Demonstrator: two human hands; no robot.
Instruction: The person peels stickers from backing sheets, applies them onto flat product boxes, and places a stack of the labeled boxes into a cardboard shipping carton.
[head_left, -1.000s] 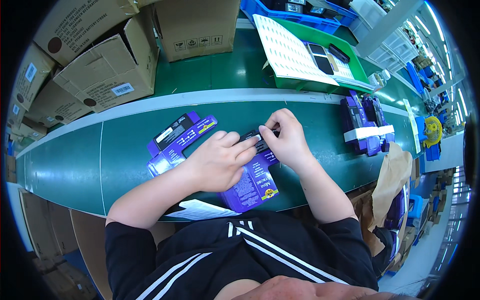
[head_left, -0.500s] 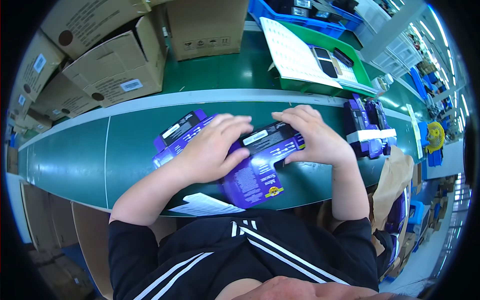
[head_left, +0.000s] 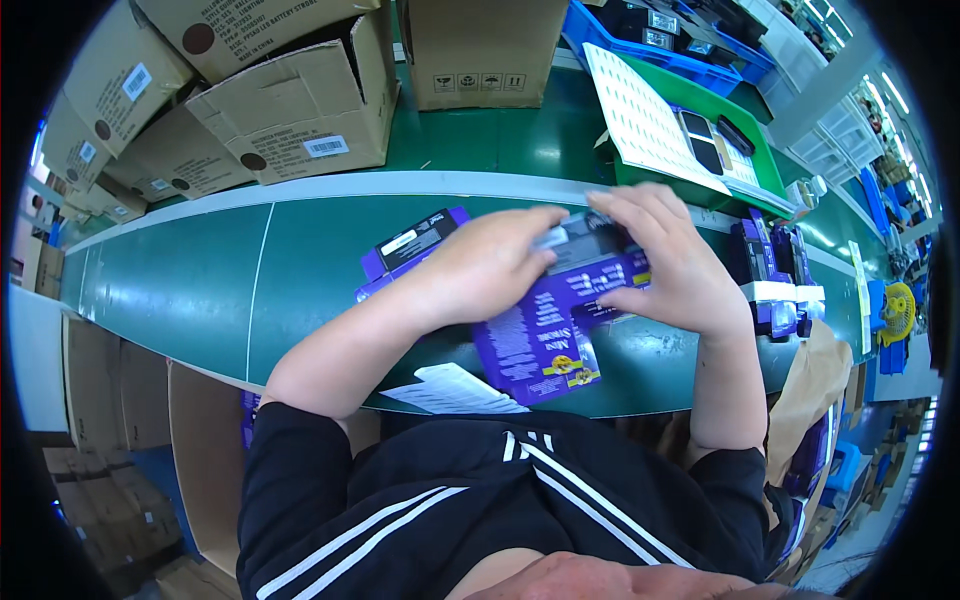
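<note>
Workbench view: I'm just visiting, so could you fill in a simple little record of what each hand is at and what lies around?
Left hand: on the left part of a purple-and-black carton; grip unclear
Right hand: at that carton's right end, thumb apart from the fingers; grip unclear
Beyond left forearm: second carton, partly hidden
Bench's near edge: white paper
Right side: white-banded purple bundle
Far side: cardboard box leftward, green tray rightward

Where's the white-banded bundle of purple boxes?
Head view, right side: the white-banded bundle of purple boxes sits on the green tabletop, right of the right hand, above the brown paper.
</note>
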